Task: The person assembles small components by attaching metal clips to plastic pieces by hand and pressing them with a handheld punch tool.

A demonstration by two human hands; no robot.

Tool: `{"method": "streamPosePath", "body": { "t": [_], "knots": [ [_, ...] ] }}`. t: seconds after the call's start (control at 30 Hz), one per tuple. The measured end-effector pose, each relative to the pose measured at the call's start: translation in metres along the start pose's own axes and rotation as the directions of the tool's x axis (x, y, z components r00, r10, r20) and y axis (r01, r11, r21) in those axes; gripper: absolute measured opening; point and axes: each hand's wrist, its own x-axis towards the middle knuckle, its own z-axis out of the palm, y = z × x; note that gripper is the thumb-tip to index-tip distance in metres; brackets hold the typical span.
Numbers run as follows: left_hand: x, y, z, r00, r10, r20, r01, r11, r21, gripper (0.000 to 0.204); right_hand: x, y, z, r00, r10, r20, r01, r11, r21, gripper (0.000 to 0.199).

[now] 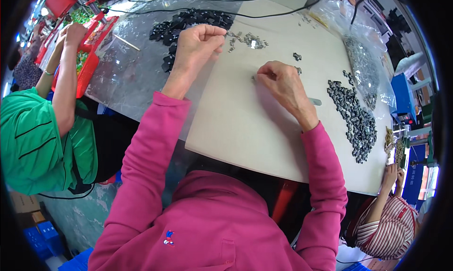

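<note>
My left hand is raised over the far middle of the pale table, thumb and forefinger pinched together beside a small heap of little metal parts. Whatever is between those fingertips is too small to make out. Nearer to me and to the right, my right hand is also closed in a pinch just above the tabletop, and its fingertips hide what they may hold. A flat grey strip lies by my right wrist. Small dark parts rest just beyond that hand. Behind my left hand spreads a pile of black pieces.
A large pile of small dark metal parts covers the table's right side, beside a clear plastic bag of parts. Black cables cross the far side. Co-workers sit left, in a green shirt, and right, in a striped top.
</note>
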Motion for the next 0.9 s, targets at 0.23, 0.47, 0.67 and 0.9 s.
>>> {"method": "streamPosePath", "body": {
  "t": [0.23, 0.47, 0.67, 0.9],
  "knots": [
    [0.022, -0.002, -0.016, 0.975, 0.217, 0.043, -0.214, 0.875, 0.434, 0.014, 0.000, -0.002, 0.019, 0.998, 0.056, 0.024, -0.051, 0.980, -0.190, 0.015],
    [0.046, -0.019, 0.001, 0.880, 0.386, 0.278, -0.467, 0.587, 0.662, 0.017, 0.016, 0.020, 0.007, 0.992, 0.104, -0.069, -0.115, 0.977, -0.181, 0.015],
    [0.060, -0.017, -0.017, 0.914, 0.379, 0.147, -0.366, 0.611, 0.702, 0.015, 0.022, 0.022, 0.009, 0.985, 0.051, -0.162, -0.080, 0.981, -0.178, 0.015],
    [0.055, -0.009, -0.050, 0.938, 0.301, 0.175, -0.328, 0.599, 0.730, 0.015, 0.041, 0.044, -0.004, 0.962, 0.178, -0.205, -0.214, 0.962, -0.168, 0.017]
  ]
}}
